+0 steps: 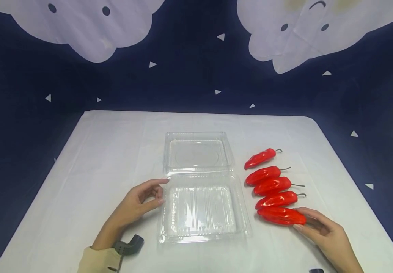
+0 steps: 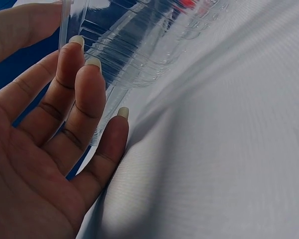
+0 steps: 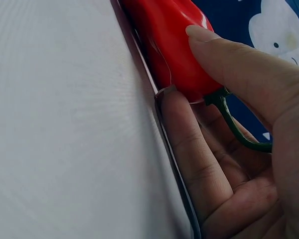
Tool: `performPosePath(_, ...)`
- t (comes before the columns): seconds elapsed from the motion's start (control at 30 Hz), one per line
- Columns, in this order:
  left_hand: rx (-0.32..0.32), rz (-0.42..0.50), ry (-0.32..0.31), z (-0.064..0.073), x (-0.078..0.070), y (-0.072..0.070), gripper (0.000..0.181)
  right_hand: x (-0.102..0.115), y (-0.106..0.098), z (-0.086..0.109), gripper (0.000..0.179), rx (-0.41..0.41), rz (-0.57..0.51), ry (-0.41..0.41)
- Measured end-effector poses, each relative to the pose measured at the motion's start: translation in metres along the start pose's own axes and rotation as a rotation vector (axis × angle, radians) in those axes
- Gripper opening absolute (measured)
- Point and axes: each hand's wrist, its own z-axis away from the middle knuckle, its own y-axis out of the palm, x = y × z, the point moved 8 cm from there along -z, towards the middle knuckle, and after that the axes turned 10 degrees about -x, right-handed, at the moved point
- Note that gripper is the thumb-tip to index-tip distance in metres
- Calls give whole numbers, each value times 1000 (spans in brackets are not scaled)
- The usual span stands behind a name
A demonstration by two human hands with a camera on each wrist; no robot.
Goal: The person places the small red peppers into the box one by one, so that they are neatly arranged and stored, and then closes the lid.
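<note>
My left hand (image 1: pixel 136 202) is at the left side of a hinged clear plastic container (image 1: pixel 203 212), index finger and thumb at its rim. The left wrist view shows the fingers loosely bent beside the clear rim (image 2: pixel 66 22). With thumb and fingers, my right hand (image 1: pixel 327 231) pinches the stem end of the nearest red chili pepper (image 1: pixel 282 216). Close up in the right wrist view, the thumb lies on the red pepper (image 3: pixel 174 45), with its curved green stem (image 3: pixel 231 124) between thumb and fingers.
The container's raised lid half (image 1: pixel 198 151) lies folded back behind the base. Several more red peppers, such as the farthest pepper (image 1: pixel 260 158), form a column on the right of the white table (image 1: pixel 121 140). A dark blue cloud-print cloth (image 1: pixel 189 76) hangs behind.
</note>
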Motion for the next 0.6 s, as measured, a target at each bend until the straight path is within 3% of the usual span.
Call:
performPosePath(0.4, 4, 21, 18, 1, -2, 1, 50, 1, -1, -2, 56, -5, 57, 29)
performPosePath(0.6, 9, 30, 22, 0, -3, 1, 50, -5, -2, -2, 62, 23, 115, 122)
